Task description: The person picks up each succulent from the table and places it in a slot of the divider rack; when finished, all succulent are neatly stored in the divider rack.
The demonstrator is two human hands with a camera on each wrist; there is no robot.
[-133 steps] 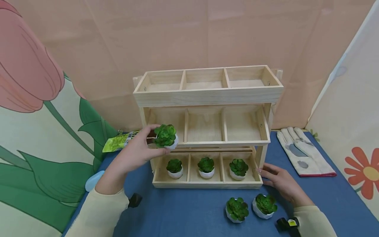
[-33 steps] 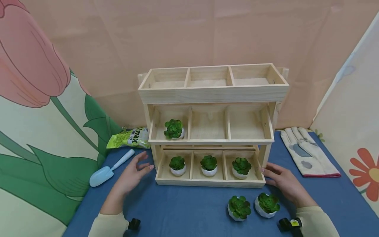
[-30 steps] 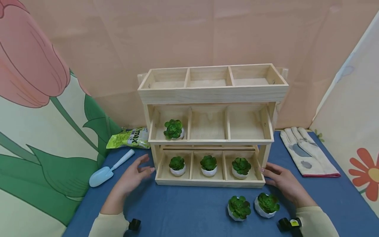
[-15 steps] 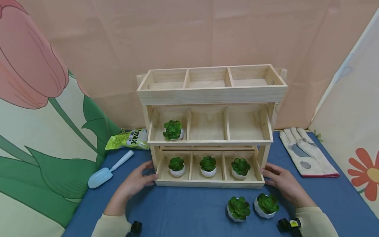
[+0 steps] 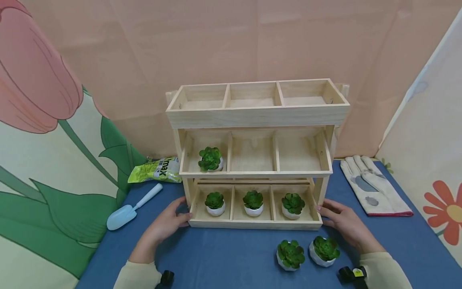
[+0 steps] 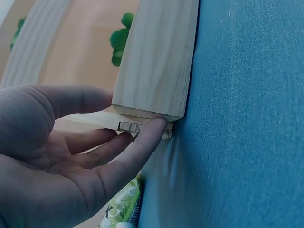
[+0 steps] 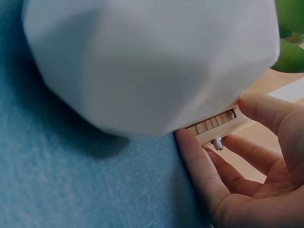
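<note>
A three-tier wooden plant stand [image 5: 258, 118] stands in the middle, each tier split into three compartments. My left hand [image 5: 166, 222] grips the left end of its lowest tray [image 6: 152, 61], thumb and fingertips against the corner. At the opposite end, my right hand [image 5: 347, 225] holds the same tray between thumb and fingers. Three potted succulents [image 5: 253, 203] fill the bottom compartments, one in each. Another succulent [image 5: 210, 159] sits in the left compartment of the middle tier. In the right wrist view, a white faceted pot [image 7: 152, 61] hides part of the tray.
Two potted succulents [image 5: 290, 255] stand on the blue cloth [image 5: 216, 257] in front, near the right hand. A light blue trowel [image 5: 124, 216] and a green bag [image 5: 155, 170] lie at left. White gloves [image 5: 375, 186] lie at right.
A succulent from my left hand now sits in the middle tier's left compartment. The left hand has since come down to the bottom tray's left end. The right hand has stayed put.
</note>
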